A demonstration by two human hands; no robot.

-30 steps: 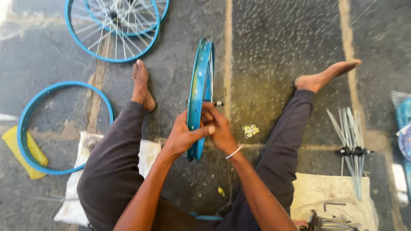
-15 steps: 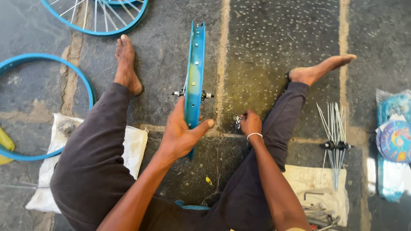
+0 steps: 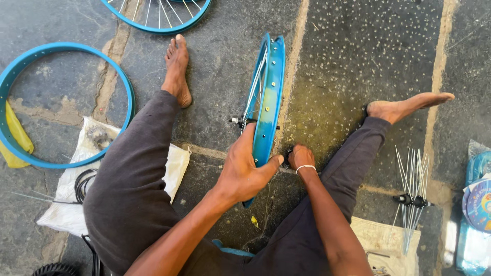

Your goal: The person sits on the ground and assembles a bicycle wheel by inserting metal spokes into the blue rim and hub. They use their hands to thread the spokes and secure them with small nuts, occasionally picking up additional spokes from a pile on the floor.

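A blue bicycle wheel rim with thin spokes and a hub axle stands upright on the stone floor between my spread legs. My left hand grips its near edge, thumb on the right side of the rim. My right hand, a white band at the wrist, is down on the floor just right of the rim, fingers curled over something small and dark that I cannot make out.
A bare blue rim lies on the floor at the left, beside a yellow cloth. A spoked blue wheel lies at the top. A white sack is under my left leg. A hub with loose spokes lies at the right.
My right hand left the rim and dropped to the floor on its right side. My left hand stays on the upright rim, which has turned slightly. The view shifted right.
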